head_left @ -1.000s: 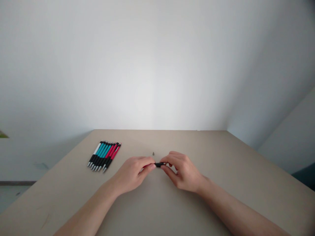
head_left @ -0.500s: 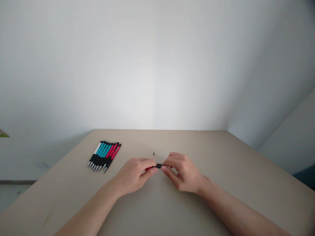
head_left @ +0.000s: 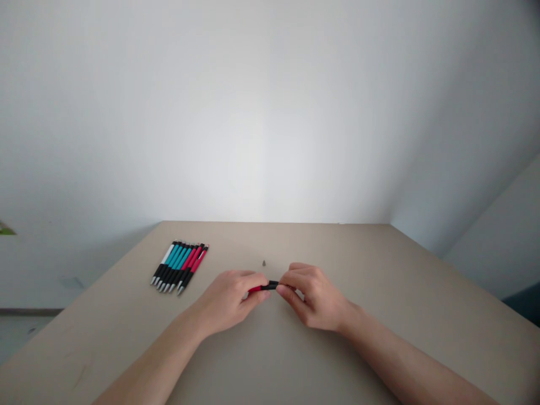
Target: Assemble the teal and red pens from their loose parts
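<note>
Over the middle of the table, my left hand (head_left: 234, 295) pinches a red-and-black pen (head_left: 255, 289) between thumb and fingers. My right hand (head_left: 310, 293) is closed on the black end of the same pen, its fingertips hiding the tip. A second black strip runs alongside the pen between the two hands; whether it is another pen I cannot tell. Just beyond the hands a small grey cone-shaped piece (head_left: 264, 262) stands on the table.
At the left of the beige table (head_left: 337, 242) lies a slanted row of several pens (head_left: 179, 267), with white, turquoise and red barrels, black grips and silver tips. A white wall (head_left: 270, 112) rises behind the table's far edge.
A little more of the red barrel shows at my left fingertips. Both hands have otherwise stayed almost in place, and the row of pens is unmoved.
</note>
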### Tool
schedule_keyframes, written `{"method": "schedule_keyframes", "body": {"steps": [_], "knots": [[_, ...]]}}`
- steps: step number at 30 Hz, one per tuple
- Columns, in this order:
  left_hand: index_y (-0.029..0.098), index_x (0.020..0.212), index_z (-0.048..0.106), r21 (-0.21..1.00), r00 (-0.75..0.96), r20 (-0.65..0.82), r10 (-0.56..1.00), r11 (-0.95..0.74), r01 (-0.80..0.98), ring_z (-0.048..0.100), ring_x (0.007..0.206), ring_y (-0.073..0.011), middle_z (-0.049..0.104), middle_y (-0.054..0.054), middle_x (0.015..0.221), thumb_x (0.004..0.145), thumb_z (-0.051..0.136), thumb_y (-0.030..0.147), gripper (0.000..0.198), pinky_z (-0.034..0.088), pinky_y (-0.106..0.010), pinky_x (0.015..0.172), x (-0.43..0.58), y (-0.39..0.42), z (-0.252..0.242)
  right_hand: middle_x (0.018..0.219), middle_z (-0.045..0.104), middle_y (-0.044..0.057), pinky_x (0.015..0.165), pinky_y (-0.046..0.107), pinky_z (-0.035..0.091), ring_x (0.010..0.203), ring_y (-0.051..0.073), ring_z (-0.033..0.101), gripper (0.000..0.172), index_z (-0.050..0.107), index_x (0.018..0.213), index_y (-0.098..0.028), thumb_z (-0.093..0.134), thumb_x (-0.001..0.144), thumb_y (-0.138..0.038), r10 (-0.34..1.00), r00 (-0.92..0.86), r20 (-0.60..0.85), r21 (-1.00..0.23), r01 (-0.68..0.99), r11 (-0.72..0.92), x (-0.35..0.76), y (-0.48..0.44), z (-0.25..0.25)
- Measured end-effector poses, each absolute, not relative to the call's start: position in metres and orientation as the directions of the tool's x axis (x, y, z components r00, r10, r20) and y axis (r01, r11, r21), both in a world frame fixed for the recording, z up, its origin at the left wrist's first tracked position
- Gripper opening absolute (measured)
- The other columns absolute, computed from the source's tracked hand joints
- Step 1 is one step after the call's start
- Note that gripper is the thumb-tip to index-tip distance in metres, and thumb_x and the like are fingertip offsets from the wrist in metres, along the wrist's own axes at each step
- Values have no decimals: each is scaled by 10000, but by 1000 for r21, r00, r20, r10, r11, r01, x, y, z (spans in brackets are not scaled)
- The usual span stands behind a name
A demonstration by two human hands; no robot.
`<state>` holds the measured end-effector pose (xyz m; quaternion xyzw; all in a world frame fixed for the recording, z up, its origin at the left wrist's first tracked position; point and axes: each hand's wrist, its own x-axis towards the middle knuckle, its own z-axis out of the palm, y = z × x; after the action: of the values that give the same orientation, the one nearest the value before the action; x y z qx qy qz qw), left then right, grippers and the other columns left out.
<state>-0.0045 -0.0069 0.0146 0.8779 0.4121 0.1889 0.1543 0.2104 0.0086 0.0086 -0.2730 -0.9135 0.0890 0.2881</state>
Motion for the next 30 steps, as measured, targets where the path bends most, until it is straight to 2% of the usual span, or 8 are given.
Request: {"method": "schedule_keyframes", "body": {"steps": [4,15,19,22,25,30], "knots": [[199,764,534,408,602,210,770,-629,662,473,608,-113,530,32,673,942,432,272,218,301,-221,576,-5,-6,15,688,606,44,598,263,355,641,152,502,114,603,857,-152,503,888,-199,571,-668,477,-355,448,821,211,8,9],[206,807,556,449,567,187,802,-583,677,524,643,-121,588,30,718,919,499,296,154,327,-209,599,-5,-7,15,561,531,37,563,269,314,580,152,450,302,550,676,-161,415,938,-226,554,-696,457,-307,461,832,211,9,9],[202,803,564,461,569,182,802,-580,671,530,654,-121,597,27,726,917,507,287,154,329,-207,609,-6,-6,14,675,607,49,593,263,338,640,157,496,148,608,846,-151,488,902,-219,573,-680,458,-336,464,819,210,9,10],[202,804,573,462,572,175,801,-580,671,538,665,-121,609,27,736,912,519,278,142,332,-206,619,-6,-6,13,709,632,54,605,269,342,660,162,504,136,622,907,-154,498,899,-209,551,-698,458,-318,450,834,210,9,9],[201,790,580,446,571,166,804,-577,684,535,650,-122,610,27,723,908,525,279,151,325,-209,607,-5,-6,13,671,622,56,590,273,326,637,160,488,186,626,858,-152,462,923,-209,528,-715,458,-287,444,849,210,9,8],[195,763,591,418,568,151,809,-573,704,536,634,-132,608,15,701,907,515,298,193,321,-220,596,-3,-5,14,531,526,34,547,280,281,555,147,428,335,538,630,-166,421,938,-222,539,-723,433,-240,484,841,208,9,8]]}}
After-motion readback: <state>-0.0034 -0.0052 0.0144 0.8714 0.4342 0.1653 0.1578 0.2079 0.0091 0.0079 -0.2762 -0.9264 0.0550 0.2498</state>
